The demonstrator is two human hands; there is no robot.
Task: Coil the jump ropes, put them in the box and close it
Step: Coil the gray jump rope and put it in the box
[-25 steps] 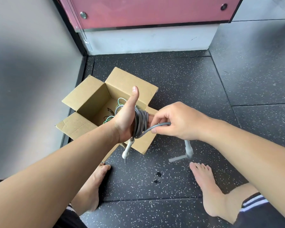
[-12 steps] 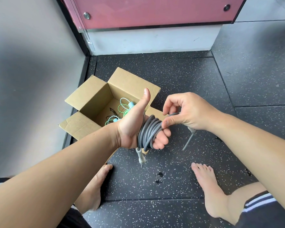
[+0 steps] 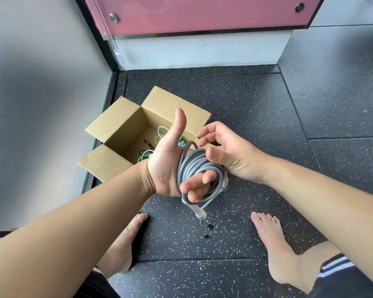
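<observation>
Head: box (image 3: pixel 114 130) holds teal rope (image 3: pixel 160 131); left grip (image 3: pixel 168 166) clamps grey coil (image 3: pixel 195 163), right grip (image 3: pixel 230 151) apart.

One wide-angle camera, worn on the person's head, faces forward and steeply down at the speckled black floor (image 3: pixel 256 117). It sits close: the left forearm (image 3: pixel 63 233) and right forearm (image 3: pixel 321 201) enter from 8 and 4 o'clock, meeting at the grey jump rope (image 3: pixel 194 164) at centre. The open cardboard box (image 3: pixel 116 123) lies toward 10 o'clock, a pink panel (image 3: pixel 202 14) at 12.
</observation>
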